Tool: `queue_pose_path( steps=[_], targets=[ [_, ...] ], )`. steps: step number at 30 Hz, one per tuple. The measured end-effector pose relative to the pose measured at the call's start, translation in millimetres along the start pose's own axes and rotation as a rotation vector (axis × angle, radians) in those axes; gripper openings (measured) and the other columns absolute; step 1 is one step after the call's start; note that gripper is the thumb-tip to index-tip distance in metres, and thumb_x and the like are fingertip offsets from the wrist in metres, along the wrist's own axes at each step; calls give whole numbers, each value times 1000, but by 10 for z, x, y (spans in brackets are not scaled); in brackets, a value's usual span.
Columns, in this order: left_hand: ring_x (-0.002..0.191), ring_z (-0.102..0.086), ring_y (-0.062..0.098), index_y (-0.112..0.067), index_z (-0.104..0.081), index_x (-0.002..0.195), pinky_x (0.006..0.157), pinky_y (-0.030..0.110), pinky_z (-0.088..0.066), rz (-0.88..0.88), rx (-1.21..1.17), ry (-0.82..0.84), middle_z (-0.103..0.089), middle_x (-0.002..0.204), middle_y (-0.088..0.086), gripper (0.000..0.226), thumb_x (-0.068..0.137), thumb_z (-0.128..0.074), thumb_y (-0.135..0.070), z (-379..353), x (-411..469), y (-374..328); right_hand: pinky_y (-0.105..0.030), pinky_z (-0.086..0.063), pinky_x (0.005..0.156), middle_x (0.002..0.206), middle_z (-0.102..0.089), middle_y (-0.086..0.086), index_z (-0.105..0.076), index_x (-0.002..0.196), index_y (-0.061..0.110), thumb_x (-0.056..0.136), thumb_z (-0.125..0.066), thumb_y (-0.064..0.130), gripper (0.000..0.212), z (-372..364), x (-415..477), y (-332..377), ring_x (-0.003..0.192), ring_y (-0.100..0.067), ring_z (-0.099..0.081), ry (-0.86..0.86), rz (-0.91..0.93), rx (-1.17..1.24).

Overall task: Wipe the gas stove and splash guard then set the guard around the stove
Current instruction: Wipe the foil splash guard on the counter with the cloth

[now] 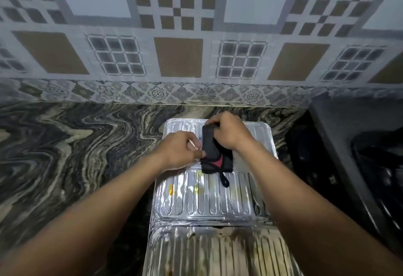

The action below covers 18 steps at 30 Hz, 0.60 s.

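On marbled counter (72,144), foil guard (207,199)

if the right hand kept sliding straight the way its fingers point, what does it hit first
The right hand points up-left toward the wall, over the foil splash guard. It would likely cross the guard's far rim, then marble counter, then the tiled wall; depth is unclear.
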<state>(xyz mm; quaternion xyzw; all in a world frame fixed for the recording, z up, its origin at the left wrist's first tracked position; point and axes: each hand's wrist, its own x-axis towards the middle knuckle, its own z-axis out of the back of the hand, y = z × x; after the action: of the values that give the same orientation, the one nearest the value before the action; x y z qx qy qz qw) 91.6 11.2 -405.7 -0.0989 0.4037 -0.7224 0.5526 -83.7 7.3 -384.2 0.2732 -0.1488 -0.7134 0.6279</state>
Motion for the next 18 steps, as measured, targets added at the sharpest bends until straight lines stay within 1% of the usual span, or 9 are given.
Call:
queue_pose_path(
  steps=[2, 3, 4, 6, 8, 11, 13, 15, 18],
  targets=[
    [85, -67, 16, -27, -69, 102, 78, 31, -53, -93, 197, -131, -72, 91, -9, 19, 86, -69, -36, 170, 43, 188, -40, -44, 104, 133, -60, -11, -62, 131, 17, 86, -58, 4, 46, -156, 38, -10, 125, -32, -49, -64, 64, -138],
    [101, -65, 20, -26, -67, 116, 89, 35, -51, -138, 337, -174, -71, 109, -3, 31, 87, -63, -37, 271, 64, 299, -42, -41, 106, 137, -55, -12, -54, 138, 15, 88, -59, 6, 51, -241, 10, -15, 128, -33, -44, -116, 85, -170],
    [120, -57, 24, -24, -60, 131, 101, 39, -46, -170, 459, -170, -64, 130, 2, 47, 88, -58, -41, 369, 79, 409, -42, -39, 108, 141, -50, -12, -48, 143, 15, 90, -59, 11, 54, -331, -43, -14, 131, -33, -39, -169, 90, -176],
    [148, -27, 25, -23, -35, 153, 118, 50, -27, -188, 627, -54, -31, 161, 2, 72, 88, -48, -51, 534, 94, 597, -46, -29, 115, 153, -37, -14, -40, 148, 16, 97, -52, 29, 53, -508, -165, -4, 141, -34, -28, -216, 58, -206],
    [154, 0, 22, -30, -11, 159, 121, 58, -7, -189, 746, 83, -2, 165, -9, 78, 94, -45, -57, 604, 119, 709, -54, -14, 119, 163, -15, -15, -27, 153, 17, 102, -36, 44, 59, -701, -246, -37, 149, -38, -10, -127, -29, -295],
    [153, 12, 23, -32, -1, 159, 119, 60, 2, -218, 868, 167, 7, 165, -14, 82, 95, -41, -64, 624, 159, 754, -56, -3, 120, 165, 6, -16, -5, 158, 13, 105, -23, 45, 65, -895, -255, -105, 150, -37, 5, -107, -60, -320],
    [152, 13, 23, -31, 1, 159, 120, 62, 2, -211, 901, 198, 10, 165, -14, 88, 91, -39, -71, 643, 172, 755, -55, -2, 120, 164, 4, -19, -6, 157, 8, 106, -25, 40, 63, -910, -215, -102, 151, -37, 4, -145, -14, -266],
    [152, 15, 23, -31, 6, 158, 119, 62, 4, -193, 901, 223, 15, 163, -14, 98, 85, -36, -81, 647, 181, 780, -55, -4, 120, 163, 1, -22, -17, 153, 5, 105, -31, 35, 58, -867, -168, -90, 150, -38, 2, -157, 15, -196],
    [151, 19, 21, -31, 17, 155, 119, 61, 7, -180, 892, 257, 25, 160, -13, 112, 74, -30, -93, 643, 187, 834, -58, -6, 118, 163, -1, -24, -28, 151, 7, 106, -31, 36, 54, -853, -110, -90, 149, -42, 0, -188, 39, -306]
  ],
)
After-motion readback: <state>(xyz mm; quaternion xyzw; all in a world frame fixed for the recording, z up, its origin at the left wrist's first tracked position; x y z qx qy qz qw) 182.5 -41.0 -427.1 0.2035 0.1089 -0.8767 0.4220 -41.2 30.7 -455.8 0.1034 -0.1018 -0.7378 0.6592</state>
